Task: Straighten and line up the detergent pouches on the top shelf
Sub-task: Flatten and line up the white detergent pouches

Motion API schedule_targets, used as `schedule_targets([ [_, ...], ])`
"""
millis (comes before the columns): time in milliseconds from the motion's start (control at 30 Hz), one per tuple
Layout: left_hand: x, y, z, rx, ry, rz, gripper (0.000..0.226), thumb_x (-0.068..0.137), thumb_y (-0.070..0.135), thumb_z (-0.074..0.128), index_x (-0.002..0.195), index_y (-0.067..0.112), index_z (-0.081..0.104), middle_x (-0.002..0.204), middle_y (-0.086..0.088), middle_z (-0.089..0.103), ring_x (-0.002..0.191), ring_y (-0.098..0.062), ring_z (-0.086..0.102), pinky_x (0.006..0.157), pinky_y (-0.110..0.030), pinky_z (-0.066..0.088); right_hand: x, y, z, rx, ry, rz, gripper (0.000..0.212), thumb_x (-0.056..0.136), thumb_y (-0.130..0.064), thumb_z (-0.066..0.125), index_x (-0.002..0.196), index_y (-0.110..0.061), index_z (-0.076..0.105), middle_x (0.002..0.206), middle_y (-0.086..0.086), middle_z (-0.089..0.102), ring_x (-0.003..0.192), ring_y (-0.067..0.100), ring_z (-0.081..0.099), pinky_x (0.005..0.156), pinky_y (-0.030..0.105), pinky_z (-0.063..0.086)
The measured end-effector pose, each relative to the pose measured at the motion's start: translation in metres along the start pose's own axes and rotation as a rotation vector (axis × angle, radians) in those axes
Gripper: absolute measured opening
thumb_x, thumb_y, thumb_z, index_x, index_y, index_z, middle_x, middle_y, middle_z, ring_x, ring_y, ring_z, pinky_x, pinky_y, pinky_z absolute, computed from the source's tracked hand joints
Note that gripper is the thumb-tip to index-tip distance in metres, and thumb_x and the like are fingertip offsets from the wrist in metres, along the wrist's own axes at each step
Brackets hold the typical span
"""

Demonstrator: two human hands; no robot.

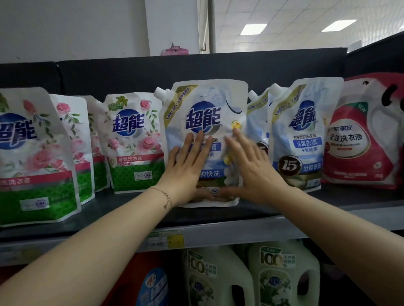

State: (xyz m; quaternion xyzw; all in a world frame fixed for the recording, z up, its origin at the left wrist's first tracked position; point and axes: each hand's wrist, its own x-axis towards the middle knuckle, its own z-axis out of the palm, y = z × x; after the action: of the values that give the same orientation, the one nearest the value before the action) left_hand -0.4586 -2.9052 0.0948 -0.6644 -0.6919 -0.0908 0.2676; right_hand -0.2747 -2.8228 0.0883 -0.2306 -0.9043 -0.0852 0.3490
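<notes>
Blue-and-white detergent pouch (207, 98) stands upright on the top shelf (327, 202). Left hand (185, 170) and right hand (251, 171) press flat on its front, fingers straight. A rose-print pouch (135, 142) stands just beyond the left hand.

A shop: stocked shelf (224, 231) with price label (164, 239)

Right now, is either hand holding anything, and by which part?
Nothing is gripped. The left hand and right hand lie flat, fingers straight, against the lower front of the pale blue and white spouted detergent pouch.
</notes>
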Motion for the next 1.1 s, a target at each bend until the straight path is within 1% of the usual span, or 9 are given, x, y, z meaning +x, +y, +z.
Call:
schedule_targets([
  [67, 0.000, 0.004, 0.002, 0.008, 0.017, -0.033, 0.124, 0.077, 0.068, 0.057, 0.128, 0.027, -0.049, 0.136, 0.000, -0.056, 0.128, -0.024, -0.048, 0.110, -0.045, -0.024, 0.003, 0.003, 0.005, -0.142, -0.130, -0.047, 0.126, 0.074, -0.062, 0.068, 0.145, -0.026, -0.028, 0.145, 0.001, -0.046, 0.135, 0.018, -0.037, 0.114, 0.043, -0.005],
  [133, 0.000, 0.007, 0.005, 0.054, 0.043, -0.070, 0.125, 0.076, 0.071, 0.053, 0.130, 0.023, -0.049, 0.134, -0.003, -0.056, 0.126, -0.027, -0.049, 0.101, -0.043, -0.032, 0.010, 0.006, 0.013, -0.195, -0.167, -0.034, 0.127, 0.074, -0.064, 0.066, 0.138, -0.027, -0.038, 0.139, 0.004, -0.053, 0.132, 0.021, -0.043, 0.113, 0.043, -0.009],
  [333, 0.004, -0.002, 0.017, 0.094, 0.131, -0.108, 0.117, 0.083, 0.066, 0.051, 0.128, 0.024, -0.049, 0.137, -0.005, -0.055, 0.126, -0.027, -0.049, 0.097, -0.040, -0.037, 0.033, -0.002, 0.039, -0.256, -0.127, 0.083, 0.126, 0.080, -0.062, 0.060, 0.125, -0.027, -0.052, 0.139, 0.006, -0.052, 0.138, 0.026, -0.033, 0.118, 0.047, 0.002],
  [533, 0.014, -0.012, 0.015, 0.083, 0.012, -0.112, 0.126, 0.074, 0.076, 0.052, 0.131, 0.024, -0.047, 0.131, -0.003, -0.059, 0.126, -0.028, -0.049, 0.096, -0.041, -0.034, 0.043, -0.002, 0.033, -0.240, -0.208, 0.071, 0.128, 0.081, -0.054, 0.066, 0.120, -0.034, -0.053, 0.140, 0.003, -0.051, 0.142, 0.028, -0.026, 0.119, 0.049, 0.012],
  [733, 0.001, -0.012, 0.013, 0.082, 0.086, -0.008, 0.125, 0.063, 0.086, 0.048, 0.142, 0.028, -0.031, 0.150, -0.003, -0.037, 0.138, -0.025, -0.035, 0.110, -0.045, -0.019, 0.018, 0.008, 0.003, -0.084, -0.249, -0.043, 0.116, 0.078, -0.047, 0.072, 0.148, -0.037, -0.020, 0.151, -0.005, -0.039, 0.144, 0.028, 0.016, 0.110, 0.044, 0.033],
  [833, -0.004, 0.002, 0.009, 0.069, 0.219, -0.047, 0.107, 0.063, 0.087, 0.031, 0.145, 0.021, 0.010, 0.153, -0.010, 0.011, 0.140, -0.029, 0.007, 0.112, -0.049, 0.012, 0.008, 0.010, -0.007, -0.064, -0.200, -0.077, 0.099, 0.084, -0.046, 0.066, 0.151, -0.036, -0.005, 0.157, -0.005, -0.025, 0.139, 0.030, 0.029, 0.105, 0.048, 0.039],
  [900, -0.002, 0.020, 0.004, 0.007, 0.344, -0.002, 0.080, 0.072, 0.071, 0.048, 0.130, 0.017, 0.035, 0.134, -0.012, 0.040, 0.123, -0.032, 0.036, 0.098, -0.049, 0.035, 0.002, 0.009, -0.017, -0.065, -0.116, -0.095, 0.082, 0.087, -0.041, 0.065, 0.151, -0.029, 0.015, 0.161, 0.001, 0.002, 0.127, 0.029, 0.045, 0.096, 0.045, 0.047],
  [1000, 0.007, 0.055, 0.002, -0.065, 0.481, 0.208, 0.044, 0.077, 0.038, 0.060, 0.110, 0.011, 0.051, 0.112, -0.012, 0.056, 0.103, -0.029, 0.048, 0.082, -0.046, 0.050, -0.010, 0.013, -0.033, -0.116, 0.044, -0.125, 0.048, 0.087, -0.027, 0.061, 0.131, -0.017, 0.046, 0.126, 0.007, 0.053, 0.093, 0.030, 0.061, 0.065, 0.040, 0.051],
  [1100, 0.022, 0.089, -0.003, -0.280, 0.385, 0.216, 0.029, 0.084, 0.029, 0.058, 0.105, 0.011, 0.050, 0.103, -0.007, 0.055, 0.095, -0.026, 0.052, 0.075, -0.039, 0.049, -0.023, 0.031, -0.045, -0.200, 0.197, -0.136, 0.017, 0.083, -0.024, 0.061, 0.092, -0.009, 0.057, 0.080, 0.004, 0.061, 0.060, 0.028, 0.059, 0.043, 0.027, 0.031],
])
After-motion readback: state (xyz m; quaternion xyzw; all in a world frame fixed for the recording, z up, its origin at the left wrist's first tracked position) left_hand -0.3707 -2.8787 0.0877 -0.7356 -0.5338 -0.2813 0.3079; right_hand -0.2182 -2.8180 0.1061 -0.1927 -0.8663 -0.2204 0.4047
